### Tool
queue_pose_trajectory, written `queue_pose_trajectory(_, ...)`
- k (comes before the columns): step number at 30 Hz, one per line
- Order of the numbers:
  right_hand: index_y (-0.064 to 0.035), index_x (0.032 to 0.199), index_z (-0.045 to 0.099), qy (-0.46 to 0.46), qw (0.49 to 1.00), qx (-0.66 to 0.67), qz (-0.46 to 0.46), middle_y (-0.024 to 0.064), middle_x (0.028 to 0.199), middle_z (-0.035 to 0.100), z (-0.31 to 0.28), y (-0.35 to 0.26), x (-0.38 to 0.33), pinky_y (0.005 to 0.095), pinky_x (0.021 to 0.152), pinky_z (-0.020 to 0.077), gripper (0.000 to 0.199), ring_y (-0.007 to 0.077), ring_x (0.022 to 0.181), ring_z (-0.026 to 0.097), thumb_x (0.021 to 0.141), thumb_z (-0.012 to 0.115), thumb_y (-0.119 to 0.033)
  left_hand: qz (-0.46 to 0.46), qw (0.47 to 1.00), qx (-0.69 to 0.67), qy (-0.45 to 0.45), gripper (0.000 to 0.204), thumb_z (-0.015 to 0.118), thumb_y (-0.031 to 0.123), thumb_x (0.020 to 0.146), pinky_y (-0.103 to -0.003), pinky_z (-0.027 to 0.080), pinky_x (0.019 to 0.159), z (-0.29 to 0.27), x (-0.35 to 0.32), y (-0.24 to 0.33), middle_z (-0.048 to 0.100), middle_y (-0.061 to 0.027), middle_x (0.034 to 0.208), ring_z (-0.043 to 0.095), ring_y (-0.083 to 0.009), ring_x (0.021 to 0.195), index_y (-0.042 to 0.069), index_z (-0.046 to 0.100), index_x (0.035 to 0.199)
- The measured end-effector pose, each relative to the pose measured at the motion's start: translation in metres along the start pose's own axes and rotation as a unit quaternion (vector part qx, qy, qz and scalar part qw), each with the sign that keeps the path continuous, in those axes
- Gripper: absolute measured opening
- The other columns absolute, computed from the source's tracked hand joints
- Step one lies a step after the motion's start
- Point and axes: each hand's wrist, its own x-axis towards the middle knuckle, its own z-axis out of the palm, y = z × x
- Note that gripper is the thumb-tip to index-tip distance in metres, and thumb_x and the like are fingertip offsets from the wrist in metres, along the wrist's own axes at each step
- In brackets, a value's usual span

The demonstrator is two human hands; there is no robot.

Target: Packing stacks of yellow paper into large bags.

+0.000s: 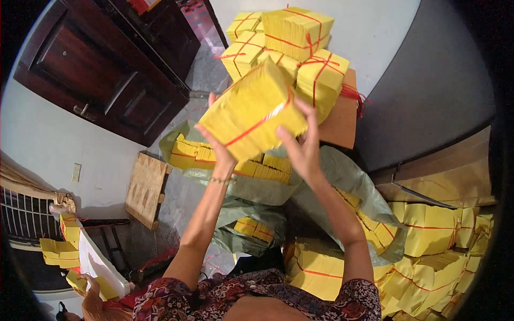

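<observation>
A thick block of yellow paper sheets (pixel 249 107), bound with a red strap, is held up tilted between my two hands. My left hand (pixel 220 150) supports its left lower side. Against its right side presses my right hand (pixel 303 144), thumb and fingers apart around the edge. Behind the block, several similar tied yellow bundles (pixel 297 35) are stacked against the wall. Below it lies an opened green plastic sack (pixel 257 190) with rows of small yellow bundles inside.
Another green sack (pixel 393 235) lies to the right. Large yellow stacks (pixel 428 230) fill the lower right. A wooden board (pixel 144 190) leans at the left wall near a dark door (pixel 101 69). At lower left, another person's hand (pixel 92 286) touches yellow paper by a white table (pixel 96 257).
</observation>
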Motion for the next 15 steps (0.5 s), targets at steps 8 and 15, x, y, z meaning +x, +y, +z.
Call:
queue_pose_trajectory(8, 0.0015, 0.127, 0.037, -0.082, 0.98, -0.038, 0.175, 0.0121, 0.112, 0.054, 0.005, -0.003, -0.134, 0.0324, 0.092, 0.0386, 0.057, 0.0191, 0.106, 0.051, 0.079, 0.066, -0.009, -0.109, 0.989, 0.032, 0.093, 0.07, 0.023, 0.058, 0.093, -0.041, 0.024, 0.11, -0.058, -0.128, 0.015, 0.019, -0.0078, 0.149, 0.028, -0.0257, 0.133, 0.013, 0.01, 0.146)
queue_pose_trajectory(15, -0.0016, 0.114, 0.047, -0.095, 0.909, -0.136, 0.382, 0.0111, 0.107, 0.055, 0.014, -0.025, -0.231, 0.0316, 0.087, 0.0427, 0.051, 0.0184, 0.101, 0.053, 0.075, 0.074, -0.022, -0.27, 0.931, -0.086, 0.231, 0.062, 0.024, 0.051, 0.096, -0.039, 0.033, 0.104, -0.105, -0.264, 0.004, 0.027, -0.0084, 0.144, 0.038, -0.0239, 0.126, 0.015, 0.013, 0.145)
